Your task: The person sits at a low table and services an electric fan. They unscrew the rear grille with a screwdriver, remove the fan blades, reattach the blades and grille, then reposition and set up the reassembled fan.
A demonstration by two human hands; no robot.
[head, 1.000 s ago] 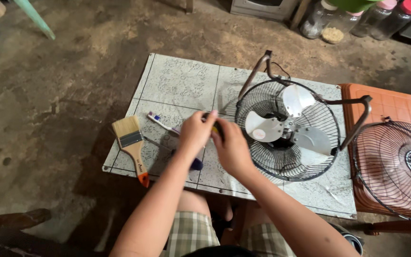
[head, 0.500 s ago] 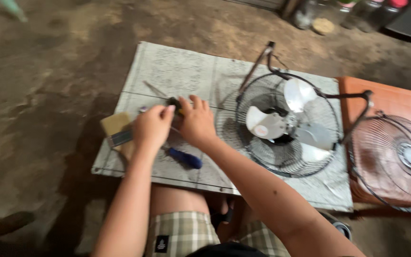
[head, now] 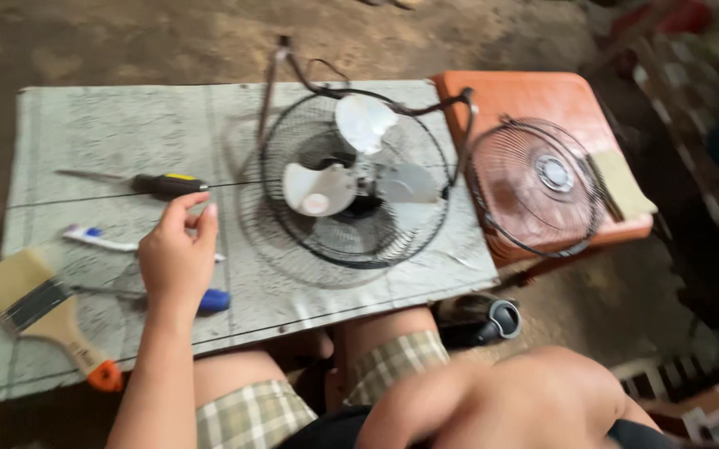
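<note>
Dirt floor surrounds a pale mat (head: pixel 110 125) with tools on it. Left hand (head: pixel 175 258) hovers with fingers loosely curled, holding nothing, a black-and-yellow screwdriver (head: pixel 139 182) just off at its 11 o'clock and a toothbrush (head: pixel 101 241) at 9. At 3 o'clock lies the fan (head: pixel 351 179). Right hand (head: pixel 501 403) is a blur near the lap; its grip cannot be told

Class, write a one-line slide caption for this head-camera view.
Left hand hovers over tools near a black-handled screwdriver, beside an opened fan on a mat.
</note>
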